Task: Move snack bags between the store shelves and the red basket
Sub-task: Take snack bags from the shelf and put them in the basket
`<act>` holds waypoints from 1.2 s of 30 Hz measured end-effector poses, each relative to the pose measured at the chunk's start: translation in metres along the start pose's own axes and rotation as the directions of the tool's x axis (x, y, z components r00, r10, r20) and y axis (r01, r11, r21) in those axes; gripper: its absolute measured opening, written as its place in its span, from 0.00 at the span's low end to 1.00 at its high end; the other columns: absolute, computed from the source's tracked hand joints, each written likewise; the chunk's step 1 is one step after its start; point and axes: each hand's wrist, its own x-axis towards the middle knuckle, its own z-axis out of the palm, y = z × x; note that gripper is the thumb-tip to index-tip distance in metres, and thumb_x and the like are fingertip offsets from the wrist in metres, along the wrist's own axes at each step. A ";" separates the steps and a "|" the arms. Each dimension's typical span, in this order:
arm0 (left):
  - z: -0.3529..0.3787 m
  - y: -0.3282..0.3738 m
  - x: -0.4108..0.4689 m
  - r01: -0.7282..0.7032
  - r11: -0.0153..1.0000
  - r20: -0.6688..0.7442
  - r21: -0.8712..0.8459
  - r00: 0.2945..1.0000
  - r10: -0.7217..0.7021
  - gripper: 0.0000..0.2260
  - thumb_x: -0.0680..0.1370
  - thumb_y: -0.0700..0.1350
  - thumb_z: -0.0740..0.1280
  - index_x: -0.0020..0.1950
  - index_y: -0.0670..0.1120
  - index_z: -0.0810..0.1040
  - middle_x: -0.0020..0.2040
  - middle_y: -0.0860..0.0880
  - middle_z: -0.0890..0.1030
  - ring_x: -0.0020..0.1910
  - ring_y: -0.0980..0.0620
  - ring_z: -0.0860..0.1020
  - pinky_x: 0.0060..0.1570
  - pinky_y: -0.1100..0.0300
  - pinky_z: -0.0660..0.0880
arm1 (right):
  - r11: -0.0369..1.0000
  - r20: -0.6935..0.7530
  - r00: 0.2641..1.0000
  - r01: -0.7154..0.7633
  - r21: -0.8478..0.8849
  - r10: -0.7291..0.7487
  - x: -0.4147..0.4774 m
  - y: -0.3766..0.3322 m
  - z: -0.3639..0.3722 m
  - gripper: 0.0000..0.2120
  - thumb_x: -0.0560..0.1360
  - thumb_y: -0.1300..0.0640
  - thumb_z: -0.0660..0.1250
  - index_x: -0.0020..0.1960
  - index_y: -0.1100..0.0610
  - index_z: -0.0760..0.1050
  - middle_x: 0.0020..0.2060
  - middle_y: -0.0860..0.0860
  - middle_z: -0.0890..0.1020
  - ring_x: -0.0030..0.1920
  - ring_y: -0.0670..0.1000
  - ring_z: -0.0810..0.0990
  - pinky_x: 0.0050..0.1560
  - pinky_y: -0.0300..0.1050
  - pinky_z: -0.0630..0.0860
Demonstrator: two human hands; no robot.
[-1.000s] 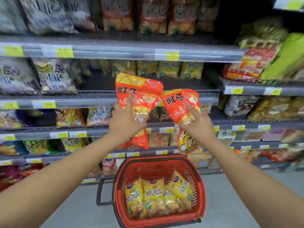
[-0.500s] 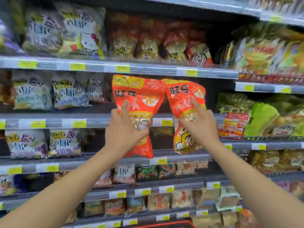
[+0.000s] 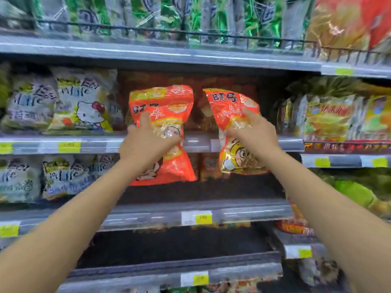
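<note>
My left hand (image 3: 146,142) grips a red snack bag (image 3: 169,106) by its middle and holds it upright in front of the shelf. My right hand (image 3: 254,134) grips a second red snack bag (image 3: 228,104) of the same kind, tilted a little to the right. Both bags are raised to the level of a grey shelf (image 3: 198,142), where more red bags (image 3: 198,115) stand in the dark gap behind them. The red basket is out of view.
White and yellow bags with a cat print (image 3: 84,106) fill the shelf on the left. Yellow bags (image 3: 330,117) stand on the right, green packs (image 3: 169,15) on the top shelf. Lower shelves (image 3: 190,210) run below my forearms.
Both hands have lifted the two red bags higher and closer to the shelf with the matching bags. The view has tilted up, and the basket has dropped out of sight.
</note>
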 end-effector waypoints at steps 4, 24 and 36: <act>0.003 0.029 0.048 0.043 0.999 0.014 0.004 0.999 -0.043 0.47 0.64 0.70 0.67 0.77 0.55 0.50 0.67 0.39 0.71 0.63 0.38 0.72 0.58 0.46 0.72 | 0.999 0.056 0.998 -0.041 -0.020 0.042 0.057 -0.003 -0.008 0.39 0.64 0.41 0.73 0.73 0.42 0.65 0.69 0.49 0.71 0.66 0.54 0.71 0.52 0.44 0.68; 0.083 0.073 0.152 0.089 0.980 -0.160 0.178 0.985 -0.061 0.46 0.72 0.69 0.64 0.78 0.46 0.49 0.68 0.35 0.65 0.63 0.36 0.71 0.54 0.50 0.71 | 0.997 -0.015 0.999 -0.047 0.067 0.048 0.174 0.012 0.085 0.36 0.68 0.38 0.72 0.71 0.50 0.68 0.61 0.55 0.78 0.64 0.59 0.72 0.60 0.49 0.70; 0.120 0.050 0.196 0.029 0.969 -0.131 0.247 0.991 0.004 0.51 0.66 0.78 0.52 0.76 0.42 0.52 0.59 0.32 0.75 0.58 0.33 0.74 0.46 0.51 0.73 | 0.991 -0.039 0.999 -0.005 -0.132 -0.001 0.192 0.022 0.120 0.36 0.69 0.33 0.65 0.67 0.55 0.68 0.56 0.62 0.77 0.59 0.63 0.73 0.57 0.54 0.74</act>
